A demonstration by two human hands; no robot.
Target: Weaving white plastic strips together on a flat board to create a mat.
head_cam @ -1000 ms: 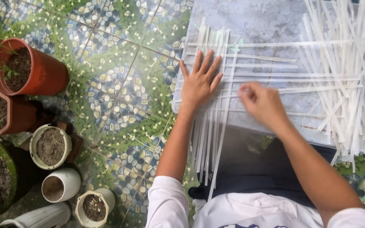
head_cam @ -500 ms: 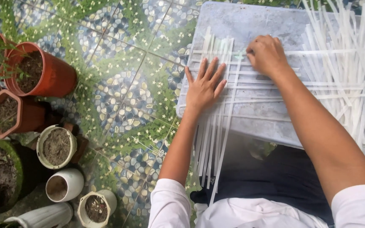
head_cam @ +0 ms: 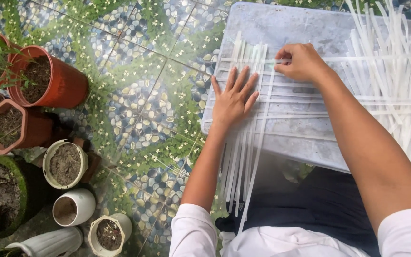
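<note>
Two hands at work: left hand (head_cam: 234, 102) flat, fingers spread, pressing woven white strips (head_cam: 250, 143); right hand (head_cam: 300, 62) pinching one crosswise strip (head_cam: 357, 59); loose strip pile (head_cam: 396, 71) alongside; seven pots (head_cam: 53, 81) stand left.

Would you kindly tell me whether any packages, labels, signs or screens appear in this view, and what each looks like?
None are in view: no package, label, sign or screen.
Only the pale grey plastic work surface, long thin white strips and earth-filled flower pots on the pebble-patterned tiled floor show, all unmarked.

Soft even daylight, faint shadows, sharp focus.
</note>
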